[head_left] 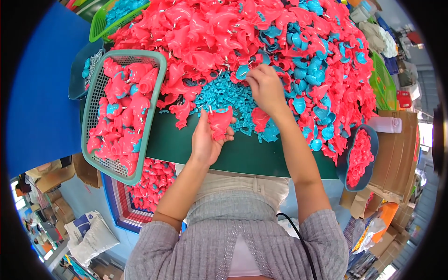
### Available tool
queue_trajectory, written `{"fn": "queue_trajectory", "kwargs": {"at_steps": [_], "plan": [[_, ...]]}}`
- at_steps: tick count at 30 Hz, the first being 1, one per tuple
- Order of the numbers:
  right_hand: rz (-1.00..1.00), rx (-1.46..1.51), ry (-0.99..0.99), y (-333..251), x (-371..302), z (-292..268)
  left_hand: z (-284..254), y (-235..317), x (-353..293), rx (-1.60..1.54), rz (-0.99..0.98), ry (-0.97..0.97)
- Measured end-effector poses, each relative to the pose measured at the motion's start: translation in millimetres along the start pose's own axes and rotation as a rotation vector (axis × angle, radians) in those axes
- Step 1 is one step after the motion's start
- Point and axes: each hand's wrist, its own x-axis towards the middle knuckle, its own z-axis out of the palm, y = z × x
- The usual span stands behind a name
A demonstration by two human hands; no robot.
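Observation:
My left hand (208, 139) is closed around a pink plastic shell (220, 122), held over the near side of the green table (177, 151). A small metal pin stands up from that shell. Farther up and to the right, my right hand (267, 88) pinches a blue curved plastic piece (242, 72) at the edge of the pile. Between the hands spreads a heap of small blue plastic parts (228, 95). Another pink shell (260, 119) lies just below my right wrist. Behind them rises a big pile of pink shells (205, 32) mixed with blue curved pieces (308, 70).
At the left stands a grey-green basket (155, 93) of joined pink and blue pieces, beside a dark tub (77, 77) of metal parts. A blue tub (374, 140) of small pink parts sits at the right edge, near a white bottle (385, 124) and cardboard box (396, 158).

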Motion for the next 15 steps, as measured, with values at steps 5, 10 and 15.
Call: {"fn": "queue_trajectory", "kwargs": {"at_steps": [5, 10, 15], "plan": [[-0.156, -0.187, -0.072, 9.6, 3.5, -7.6, -3.8, -5.2, 3.9, -0.039, -0.032, 0.023], [-0.211, -0.213, -0.109, 4.8, 6.7, -2.4, 4.7, -7.4, 6.6, -0.027, -0.047, 0.0], [-0.165, -0.139, -0.129, 4.8, 9.8, 3.5, 10.3, -8.1, 4.9, -0.016, -0.034, 0.018]]}}
